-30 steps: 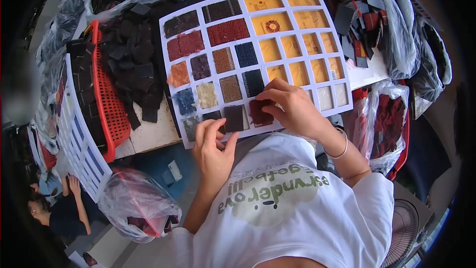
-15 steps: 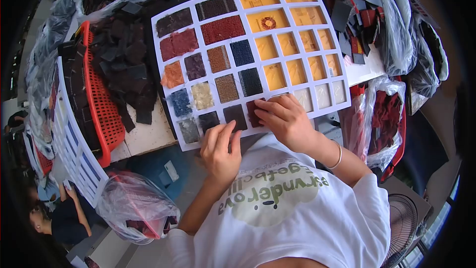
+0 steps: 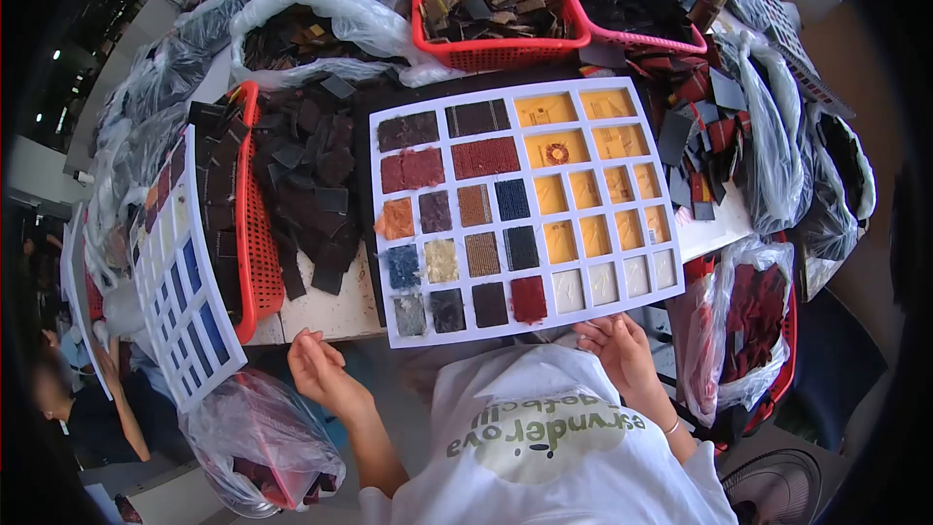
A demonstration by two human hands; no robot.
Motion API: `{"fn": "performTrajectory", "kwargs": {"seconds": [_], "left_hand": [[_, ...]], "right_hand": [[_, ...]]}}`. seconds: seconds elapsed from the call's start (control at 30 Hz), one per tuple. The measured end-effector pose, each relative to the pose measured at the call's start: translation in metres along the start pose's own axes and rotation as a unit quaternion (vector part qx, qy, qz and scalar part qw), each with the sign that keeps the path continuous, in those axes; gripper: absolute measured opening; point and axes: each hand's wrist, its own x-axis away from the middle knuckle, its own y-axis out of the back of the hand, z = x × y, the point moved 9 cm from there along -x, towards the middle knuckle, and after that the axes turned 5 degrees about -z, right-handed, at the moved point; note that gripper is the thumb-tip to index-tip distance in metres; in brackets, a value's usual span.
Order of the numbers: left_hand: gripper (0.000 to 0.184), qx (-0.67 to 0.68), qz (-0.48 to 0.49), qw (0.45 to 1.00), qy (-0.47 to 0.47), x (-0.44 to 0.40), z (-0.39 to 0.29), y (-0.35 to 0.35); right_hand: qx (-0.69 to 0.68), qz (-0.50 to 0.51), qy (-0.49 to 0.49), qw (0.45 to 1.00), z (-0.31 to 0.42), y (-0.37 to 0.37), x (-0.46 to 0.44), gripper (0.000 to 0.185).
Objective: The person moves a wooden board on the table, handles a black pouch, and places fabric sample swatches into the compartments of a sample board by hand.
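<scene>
The white sample board lies before me with carpet swatches in its left windows and yellow or pale windows on the right. Along its bottom row sit a grey, a dark grey, a dark and a red swatch. My left hand is off the board's lower left, fingers loosely curled and apart, holding nothing. At the board's bottom edge is my right hand, open, its fingertips close to or touching the edge.
Dark pieces are heaped beside a red basket. Another red basket and a pink basket stand behind. A second board leans left. Bagged red pieces are at right. A co-worker's arm shows far left.
Both hands have left the swatches and moved apart toward the board's lower sides. The red swatch now lies flat in its window. The view has tilted up, showing more baskets behind.
</scene>
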Motion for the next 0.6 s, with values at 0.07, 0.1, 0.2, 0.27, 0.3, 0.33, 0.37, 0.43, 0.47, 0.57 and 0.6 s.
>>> {"fn": "performTrajectory", "kwargs": {"seconds": [0.07, 0.1, 0.2, 0.27, 0.3, 0.33, 0.37, 0.43, 0.47, 0.57, 0.6], "left_hand": [[0.038, 0.1, -0.105, 0.986, 0.08, -0.019, 0.007, 0.047], [0.053, 0.121, -0.144, 0.977, 0.097, -0.025, 0.013, 0.071], [0.074, 0.189, -0.208, 0.953, 0.111, -0.052, 0.028, 0.132], [0.075, 0.232, -0.177, 0.951, 0.1, -0.064, 0.013, 0.141], [0.077, 0.241, -0.152, 0.954, 0.097, -0.07, 0.006, 0.141], [0.075, 0.262, -0.132, 0.95, 0.102, -0.08, 0.007, 0.143], [0.073, 0.266, -0.124, 0.952, 0.087, -0.087, 0.005, 0.14], [0.069, 0.267, -0.106, 0.956, 0.055, -0.101, -0.002, 0.13], [0.057, 0.287, -0.103, 0.951, 0.051, -0.105, -0.004, 0.121], [0.048, 0.263, -0.075, 0.961, 0.05, -0.122, 0.009, 0.123], [0.039, 0.25, -0.077, 0.963, 0.058, -0.12, 0.004, 0.118]], "right_hand": [[-0.007, -0.003, 0.092, 0.996, 0.017, -0.003, -0.007, 0.034], [-0.023, 0.019, 0.106, 0.994, 0.024, -0.004, -0.011, 0.031], [0.046, -0.066, 0.218, 0.973, 0.09, -0.031, 0.011, 0.03], [0.008, -0.033, 0.241, 0.97, 0.152, -0.037, 0.031, 0.032], [0.004, 0.007, 0.281, 0.96, 0.184, -0.031, 0.039, 0.033], [-0.017, 0.003, 0.321, 0.947, 0.213, -0.044, 0.054, 0.032], [-0.002, 0.029, 0.359, 0.933, 0.239, -0.053, 0.063, 0.032], [-0.054, 0.046, 0.343, 0.937, 0.274, -0.068, 0.049, 0.032], [-0.054, 0.049, 0.346, 0.936, 0.291, -0.071, 0.033, 0.031], [-0.08, 0.125, 0.331, 0.932, 0.337, -0.08, -0.064, 0.028], [-0.096, 0.113, 0.32, 0.936, 0.352, -0.086, -0.102, 0.027]]}}
